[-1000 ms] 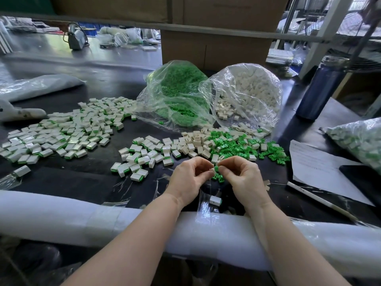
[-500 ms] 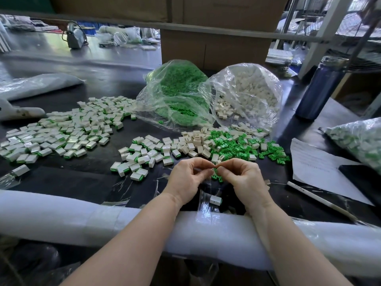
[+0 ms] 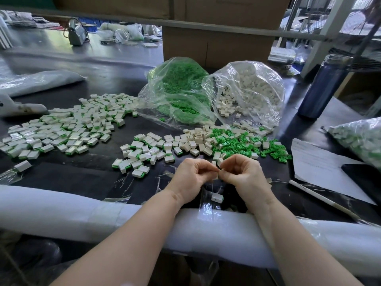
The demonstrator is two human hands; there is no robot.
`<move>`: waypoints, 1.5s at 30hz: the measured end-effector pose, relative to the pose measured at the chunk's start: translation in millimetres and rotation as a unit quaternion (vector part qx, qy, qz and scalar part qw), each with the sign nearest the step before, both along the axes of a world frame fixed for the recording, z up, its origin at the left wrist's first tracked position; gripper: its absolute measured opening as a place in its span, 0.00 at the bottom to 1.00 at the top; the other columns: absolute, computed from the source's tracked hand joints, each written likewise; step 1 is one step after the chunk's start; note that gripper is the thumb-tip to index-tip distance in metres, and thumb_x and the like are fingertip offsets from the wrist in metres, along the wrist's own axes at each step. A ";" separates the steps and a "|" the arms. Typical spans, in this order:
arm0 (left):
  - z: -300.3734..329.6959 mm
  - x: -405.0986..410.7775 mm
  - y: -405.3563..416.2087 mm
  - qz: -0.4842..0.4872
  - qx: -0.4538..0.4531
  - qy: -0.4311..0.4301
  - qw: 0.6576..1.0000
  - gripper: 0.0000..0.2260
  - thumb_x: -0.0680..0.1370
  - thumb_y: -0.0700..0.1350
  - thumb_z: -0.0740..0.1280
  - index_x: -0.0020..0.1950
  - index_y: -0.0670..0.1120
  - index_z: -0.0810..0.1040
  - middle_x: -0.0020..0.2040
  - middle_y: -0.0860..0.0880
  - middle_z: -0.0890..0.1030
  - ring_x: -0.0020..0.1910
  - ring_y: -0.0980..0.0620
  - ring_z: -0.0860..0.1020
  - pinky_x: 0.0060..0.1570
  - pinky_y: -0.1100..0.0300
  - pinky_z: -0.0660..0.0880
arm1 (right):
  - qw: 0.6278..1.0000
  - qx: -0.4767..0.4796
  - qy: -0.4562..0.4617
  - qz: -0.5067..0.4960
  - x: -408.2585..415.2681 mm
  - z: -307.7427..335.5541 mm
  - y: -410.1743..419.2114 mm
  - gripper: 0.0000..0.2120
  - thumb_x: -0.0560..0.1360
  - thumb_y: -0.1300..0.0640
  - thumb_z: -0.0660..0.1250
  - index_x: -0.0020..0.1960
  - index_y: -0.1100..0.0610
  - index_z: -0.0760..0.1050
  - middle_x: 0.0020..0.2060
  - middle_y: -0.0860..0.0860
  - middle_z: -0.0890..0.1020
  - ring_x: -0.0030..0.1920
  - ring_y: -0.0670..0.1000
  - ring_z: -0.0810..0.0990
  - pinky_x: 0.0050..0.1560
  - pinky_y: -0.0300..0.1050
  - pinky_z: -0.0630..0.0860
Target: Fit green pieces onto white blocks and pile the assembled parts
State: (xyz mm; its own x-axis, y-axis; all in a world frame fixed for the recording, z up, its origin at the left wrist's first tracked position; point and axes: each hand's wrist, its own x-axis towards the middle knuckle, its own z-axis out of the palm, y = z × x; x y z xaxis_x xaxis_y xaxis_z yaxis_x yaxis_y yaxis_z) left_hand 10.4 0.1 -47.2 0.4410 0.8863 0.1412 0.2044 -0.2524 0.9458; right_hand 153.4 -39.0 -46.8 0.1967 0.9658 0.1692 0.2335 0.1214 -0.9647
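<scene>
Your left hand (image 3: 192,175) and right hand (image 3: 241,174) meet fingertip to fingertip above the dark table (image 3: 99,174), fingers curled, pinching one small white block (image 3: 216,171) between them. Loose green pieces (image 3: 243,144) and white blocks (image 3: 198,141) lie just beyond. Assembled parts (image 3: 61,129) are piled at far left.

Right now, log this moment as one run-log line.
step: fitting | left hand: pinching white block | right hand: pinching same block | finished pile: far left
</scene>
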 end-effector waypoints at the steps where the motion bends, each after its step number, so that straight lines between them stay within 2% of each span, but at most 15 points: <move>1: -0.1 -0.1 -0.2 0.000 0.000 0.008 1.000 0.05 0.72 0.33 0.69 0.47 0.39 0.82 0.36 0.53 0.79 0.37 0.57 0.77 0.49 0.63 0.76 | 1.000 -0.005 -0.005 0.004 0.2 -0.5 0.2 0.13 0.66 0.73 0.71 0.36 0.55 0.77 0.29 0.48 0.80 0.33 0.45 0.78 0.37 0.37 0.77; 5: -1.0 0.4 1.2 0.004 0.004 0.007 1.000 0.05 0.73 0.34 0.70 0.47 0.40 0.82 0.36 0.54 0.80 0.35 0.61 0.77 0.46 0.66 0.76 | 1.000 -0.008 -0.004 -0.004 -0.2 -1.4 1.8 0.12 0.67 0.72 0.71 0.35 0.56 0.77 0.29 0.47 0.80 0.32 0.44 0.78 0.36 0.36 0.76; 9: -2.4 0.4 0.7 0.007 0.008 0.000 1.000 0.08 0.71 0.36 0.72 0.48 0.44 0.81 0.40 0.51 0.81 0.38 0.56 0.78 0.46 0.62 0.77 | 0.999 -0.010 0.028 -0.025 -1.0 -1.9 2.9 0.09 0.69 0.70 0.70 0.37 0.57 0.78 0.30 0.48 0.80 0.32 0.44 0.78 0.35 0.35 0.75; 12: -4.3 -0.3 0.7 0.011 0.028 0.016 0.999 0.11 0.70 0.36 0.73 0.45 0.51 0.78 0.41 0.48 0.82 0.41 0.50 0.80 0.48 0.60 0.78 | 0.999 -0.013 0.035 -0.038 -0.2 -2.5 2.7 0.08 0.69 0.69 0.71 0.37 0.57 0.79 0.30 0.49 0.81 0.32 0.44 0.79 0.35 0.36 0.76; 14: -3.9 0.0 1.6 0.030 0.025 0.009 0.999 0.07 0.72 0.38 0.71 0.45 0.49 0.78 0.43 0.44 0.82 0.44 0.45 0.81 0.51 0.54 0.78 | 0.998 -0.014 0.047 -0.032 0.8 -1.7 1.4 0.06 0.70 0.66 0.71 0.38 0.56 0.80 0.30 0.49 0.82 0.33 0.45 0.79 0.36 0.36 0.77; 16: -3.2 0.2 2.5 0.043 0.022 0.014 0.999 0.03 0.75 0.42 0.69 0.47 0.45 0.80 0.43 0.44 0.82 0.45 0.46 0.81 0.52 0.52 0.77 | 0.998 -0.015 0.058 -0.020 1.8 -0.7 -0.1 0.06 0.70 0.65 0.71 0.38 0.55 0.81 0.31 0.50 0.83 0.33 0.46 0.80 0.37 0.36 0.77; 19: -4.2 -0.5 3.2 0.037 0.017 0.032 0.999 0.06 0.75 0.44 0.68 0.49 0.44 0.81 0.43 0.48 0.82 0.45 0.51 0.80 0.54 0.56 0.76 | 0.999 -0.017 0.037 -0.017 0.5 -0.4 -0.2 0.06 0.71 0.65 0.71 0.38 0.56 0.80 0.29 0.51 0.82 0.31 0.45 0.79 0.34 0.35 0.77; 22: -4.4 -1.9 3.7 0.028 0.012 0.043 0.999 0.04 0.76 0.43 0.68 0.48 0.45 0.82 0.40 0.51 0.81 0.43 0.55 0.79 0.54 0.57 0.75 | 0.999 -0.026 0.024 -0.020 -2.4 -0.7 1.1 0.07 0.72 0.66 0.69 0.37 0.58 0.79 0.28 0.51 0.81 0.29 0.44 0.78 0.33 0.34 0.76; 28: -4.7 -2.7 2.7 0.015 0.010 0.074 0.997 0.07 0.75 0.43 0.68 0.50 0.43 0.82 0.42 0.49 0.82 0.44 0.52 0.80 0.54 0.53 0.76 | 0.999 -0.044 -0.008 0.000 -3.5 0.6 -0.4 0.08 0.73 0.66 0.69 0.36 0.57 0.79 0.25 0.48 0.80 0.27 0.41 0.77 0.31 0.33 0.74; 30: -5.0 -3.3 2.4 0.009 0.025 0.092 0.995 0.06 0.76 0.44 0.68 0.49 0.43 0.82 0.39 0.50 0.81 0.41 0.52 0.79 0.52 0.52 0.76 | 0.999 -0.047 -0.026 0.006 -4.0 1.3 -0.1 0.09 0.73 0.66 0.69 0.35 0.57 0.78 0.24 0.47 0.80 0.26 0.41 0.77 0.30 0.32 0.74; 32: -4.2 -2.9 1.6 0.009 0.030 0.088 0.996 0.06 0.76 0.44 0.68 0.48 0.43 0.82 0.38 0.50 0.81 0.40 0.53 0.78 0.52 0.52 0.76 | 0.999 -0.045 -0.010 0.007 -3.3 1.5 -0.1 0.08 0.72 0.66 0.69 0.36 0.58 0.79 0.24 0.48 0.80 0.27 0.42 0.78 0.31 0.33 0.74; 35: -2.4 -0.7 0.6 0.019 0.019 0.041 0.999 0.08 0.76 0.44 0.68 0.50 0.41 0.82 0.43 0.45 0.83 0.45 0.47 0.80 0.53 0.50 0.76 | 0.997 -0.031 0.063 -0.010 -1.5 0.7 -1.3 0.05 0.71 0.66 0.70 0.37 0.60 0.79 0.25 0.50 0.81 0.27 0.43 0.78 0.30 0.34 0.75; 37: -2.0 1.0 -0.3 0.021 0.016 0.030 0.999 0.08 0.76 0.44 0.68 0.52 0.42 0.82 0.45 0.45 0.83 0.47 0.47 0.81 0.54 0.50 0.76 | 0.995 -0.021 0.094 -0.018 -1.1 0.6 -1.9 0.04 0.70 0.66 0.71 0.37 0.61 0.79 0.26 0.50 0.81 0.26 0.43 0.78 0.28 0.34 0.74; 40: -2.5 1.3 -1.4 0.018 0.013 0.029 0.999 0.08 0.76 0.43 0.68 0.53 0.46 0.82 0.44 0.46 0.83 0.46 0.48 0.81 0.53 0.53 0.77 | 0.995 -0.013 0.096 -0.006 -1.7 0.9 -2.8 0.04 0.69 0.67 0.72 0.36 0.61 0.79 0.26 0.51 0.81 0.26 0.44 0.79 0.26 0.34 0.74; 45: -1.7 0.8 -1.9 0.031 0.021 0.042 0.998 0.06 0.75 0.41 0.68 0.47 0.50 0.81 0.41 0.47 0.82 0.41 0.49 0.80 0.50 0.52 0.77 | 0.998 0.001 0.069 0.011 -1.7 0.9 -3.1 0.07 0.67 0.67 0.73 0.34 0.58 0.80 0.27 0.50 0.82 0.28 0.44 0.78 0.29 0.33 0.74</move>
